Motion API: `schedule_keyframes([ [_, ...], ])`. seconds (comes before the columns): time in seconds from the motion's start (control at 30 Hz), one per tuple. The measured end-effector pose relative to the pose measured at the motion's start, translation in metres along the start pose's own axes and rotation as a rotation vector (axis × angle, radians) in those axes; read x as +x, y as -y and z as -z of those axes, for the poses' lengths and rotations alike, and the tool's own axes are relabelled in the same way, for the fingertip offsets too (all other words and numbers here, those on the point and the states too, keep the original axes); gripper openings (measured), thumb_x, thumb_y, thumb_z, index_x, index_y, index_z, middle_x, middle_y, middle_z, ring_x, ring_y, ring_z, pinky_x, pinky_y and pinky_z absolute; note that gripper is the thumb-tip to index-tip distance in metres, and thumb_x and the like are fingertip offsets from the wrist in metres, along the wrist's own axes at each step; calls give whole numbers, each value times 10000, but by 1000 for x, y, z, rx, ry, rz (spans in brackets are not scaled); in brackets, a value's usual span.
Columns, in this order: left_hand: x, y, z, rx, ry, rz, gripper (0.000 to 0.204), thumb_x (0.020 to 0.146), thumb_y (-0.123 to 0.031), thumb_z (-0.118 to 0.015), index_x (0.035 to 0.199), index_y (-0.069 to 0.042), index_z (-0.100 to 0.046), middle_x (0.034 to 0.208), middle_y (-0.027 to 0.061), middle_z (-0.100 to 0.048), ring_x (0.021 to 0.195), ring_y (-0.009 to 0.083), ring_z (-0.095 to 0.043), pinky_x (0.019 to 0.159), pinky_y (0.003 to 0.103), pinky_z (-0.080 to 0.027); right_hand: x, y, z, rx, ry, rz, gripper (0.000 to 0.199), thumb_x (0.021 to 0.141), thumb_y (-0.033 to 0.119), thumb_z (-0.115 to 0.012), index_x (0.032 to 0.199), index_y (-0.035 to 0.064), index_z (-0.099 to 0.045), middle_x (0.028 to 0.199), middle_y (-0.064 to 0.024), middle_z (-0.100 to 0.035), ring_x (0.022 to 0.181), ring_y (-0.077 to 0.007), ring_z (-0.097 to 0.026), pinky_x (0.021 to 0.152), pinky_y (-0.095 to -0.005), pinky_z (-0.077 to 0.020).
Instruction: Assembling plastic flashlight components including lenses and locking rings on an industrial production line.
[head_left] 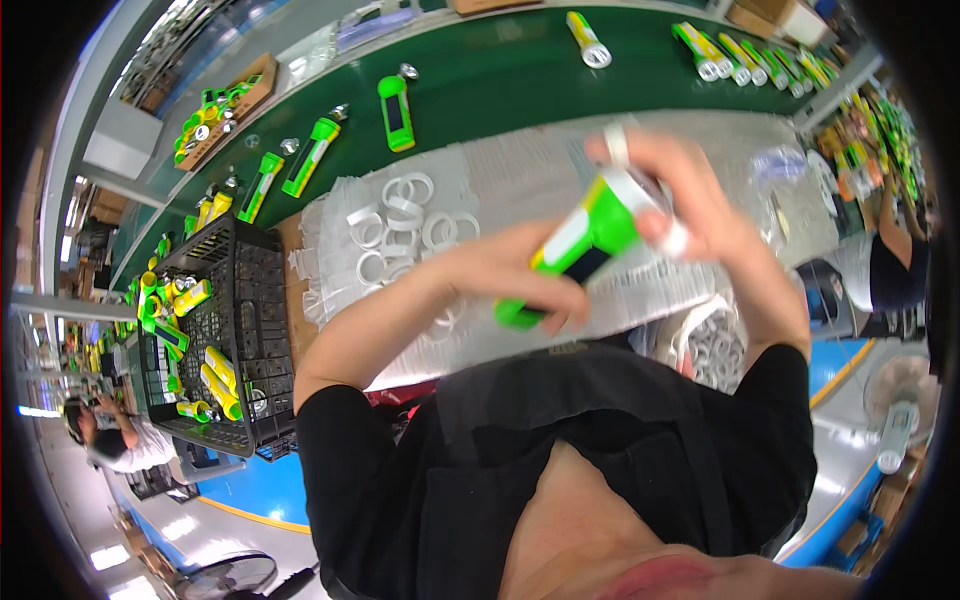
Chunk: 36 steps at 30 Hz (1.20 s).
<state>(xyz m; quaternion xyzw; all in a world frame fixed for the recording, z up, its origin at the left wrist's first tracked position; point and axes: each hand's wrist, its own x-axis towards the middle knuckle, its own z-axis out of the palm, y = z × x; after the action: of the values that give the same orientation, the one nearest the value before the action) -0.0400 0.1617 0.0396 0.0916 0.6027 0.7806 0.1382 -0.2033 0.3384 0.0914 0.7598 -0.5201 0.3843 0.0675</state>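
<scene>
A: How many hands, how many flashlights held?

B: Two hands, the left hand (pixel 512 266) and the right hand (pixel 692 190), share one green-and-white flashlight (pixel 608 218).

A: Along the green belt (pixel 480 90)?

B: Three flashlights (pixel 311 157) spaced at left, one lone flashlight (pixel 582 34) beyond, and at least six row flashlights (pixel 693 45) at far right.

A: White rings (pixel 362 214)?

B: More than ten lie on the plastic sheeting (pixel 520 170), overlapping too much for an exact count.

A: Elsewhere?

B: Two co-workers (pixel 893 270), two fans (pixel 225 577).
</scene>
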Motion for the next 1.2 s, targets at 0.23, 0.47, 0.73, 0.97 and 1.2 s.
schedule_keyframes([
  [0.23, 91, 12, 118, 1158, -573, 123, 636, 804, -298, -719, 1339, -98, -440, 1147, 173, -648, 1008, 361, -639, 837, 423, -523, -10, -158, -83, -137, -423, -567, 272, 979, 365, -455, 1130, 173, -574, 908, -107, -689, 797, -368, -661, 689, -401, -514],
  [0.47, 18, -14, 243, 1517, -1214, 651, 1055, 726, -651, -706, 1509, -161, -196, 1239, 254, -547, 1059, 384, -624, 857, 447, -537, -46, -319, -25, -462, -829, -996, 546, 945, 499, -532, 1201, 18, -495, 1016, -244, -668, 956, -397, -658, 782, -445, -516],
  [0.73, 16, 21, 261, 1282, -1108, 419, 916, 798, -421, -678, 1498, -110, -177, 1039, 247, -644, 983, 398, -641, 861, 445, -517, -100, -385, -7, -1113, -145, -1049, 541, 849, 444, -636, 1294, 157, -527, 1236, -136, -605, 1100, -352, -590, 902, -478, -495],
  [0.97, 32, 13, 95, 841, -754, -168, 856, 832, -299, -708, 1491, -97, -201, 958, 199, -644, 841, 353, -655, 759, 405, -524, 6, -134, -91, 723, -82, -954, 622, 852, 582, -652, 1079, 3, -653, 948, -52, -663, 844, -112, -606, 733, -242, -488],
  [1.2, 4, 18, 33, 1205, -809, -317, 263, 853, -232, -729, 1037, -53, -670, 985, 96, -685, 663, 246, -653, 582, 323, -502, -33, -19, -103, 1254, -366, -1023, 494, 902, 268, -593, 1296, 10, -443, 943, -129, -610, 843, -223, -645, 764, -362, -539],
])
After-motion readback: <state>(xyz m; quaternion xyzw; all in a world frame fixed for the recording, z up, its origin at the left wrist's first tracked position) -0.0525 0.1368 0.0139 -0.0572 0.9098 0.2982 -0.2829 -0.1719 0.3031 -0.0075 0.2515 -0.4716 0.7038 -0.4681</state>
